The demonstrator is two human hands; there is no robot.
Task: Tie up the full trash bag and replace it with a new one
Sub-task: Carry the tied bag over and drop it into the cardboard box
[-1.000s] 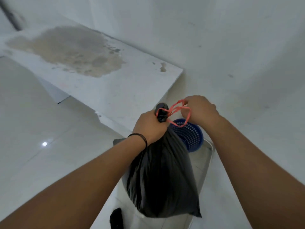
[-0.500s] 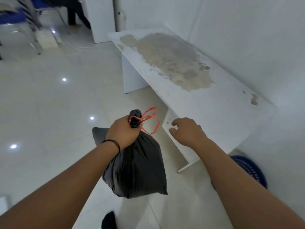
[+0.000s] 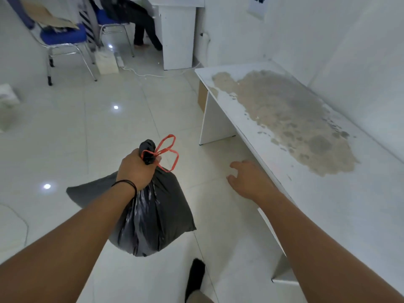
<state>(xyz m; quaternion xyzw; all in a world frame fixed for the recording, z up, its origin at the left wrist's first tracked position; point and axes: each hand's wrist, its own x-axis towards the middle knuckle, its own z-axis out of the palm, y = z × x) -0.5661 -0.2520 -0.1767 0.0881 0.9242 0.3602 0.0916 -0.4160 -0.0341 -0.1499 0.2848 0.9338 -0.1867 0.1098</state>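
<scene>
At frame centre the left hand (image 3: 136,169) should keep gripping the tied trash bag (image 3: 150,215) by its neck (right hand (image 3: 249,180) loose, empty) while carrying it clear.

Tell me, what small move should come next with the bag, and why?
Probably lower the bag to the floor beside the table. The left hand holds its neck, already cinched by the red ties, and it hangs in the air; the right hand is free.

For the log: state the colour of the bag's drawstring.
Red drawstring, on the black bag; head view.
</scene>
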